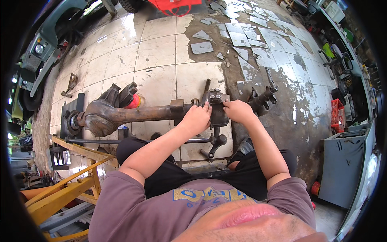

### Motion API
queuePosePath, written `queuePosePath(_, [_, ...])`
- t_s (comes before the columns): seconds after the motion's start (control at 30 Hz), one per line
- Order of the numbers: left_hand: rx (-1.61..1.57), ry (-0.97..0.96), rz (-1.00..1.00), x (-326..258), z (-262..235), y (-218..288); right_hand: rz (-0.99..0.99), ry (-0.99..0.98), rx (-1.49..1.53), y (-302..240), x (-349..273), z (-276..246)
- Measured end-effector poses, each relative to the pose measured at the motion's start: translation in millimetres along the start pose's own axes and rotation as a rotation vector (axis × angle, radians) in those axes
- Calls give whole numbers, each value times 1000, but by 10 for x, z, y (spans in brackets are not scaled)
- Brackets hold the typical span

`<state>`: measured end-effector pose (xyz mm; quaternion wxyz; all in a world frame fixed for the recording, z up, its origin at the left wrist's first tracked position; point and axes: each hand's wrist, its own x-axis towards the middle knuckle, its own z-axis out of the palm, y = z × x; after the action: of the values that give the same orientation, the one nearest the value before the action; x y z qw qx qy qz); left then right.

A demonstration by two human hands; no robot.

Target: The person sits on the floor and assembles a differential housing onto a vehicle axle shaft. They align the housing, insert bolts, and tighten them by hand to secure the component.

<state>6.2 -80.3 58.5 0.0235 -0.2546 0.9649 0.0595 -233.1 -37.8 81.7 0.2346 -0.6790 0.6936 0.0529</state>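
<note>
The hands (pixel 217 115) cover part of the steering knuckle (pixel 217 105), hiding what the fingertips grip.

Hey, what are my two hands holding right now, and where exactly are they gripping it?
Both the left hand and the right hand grip the rusty brown metal axle at its bolted knuckle end, one on each side.

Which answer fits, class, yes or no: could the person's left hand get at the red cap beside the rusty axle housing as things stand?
Probably yes. The left hand rests on the rusty axle housing, and the red cap lies just behind that housing, further to the left. Nothing covers it; the hand would only have to pass over the tube.
</note>
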Motion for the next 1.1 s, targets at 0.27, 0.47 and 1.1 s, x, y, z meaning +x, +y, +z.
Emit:
queuePosePath(0.27, [-24, 20, 15, 20, -43, 27, 3, 110, 85, 85, 42, 164])
queuePosePath(0.47, [-38, 52, 20, 1, -41, 8, -11, 135, 45, -38, 6, 78])
queuePosePath(1.1, [2, -1, 24, 32, -50, 16, 27, 31, 35, -17, -42, -41])
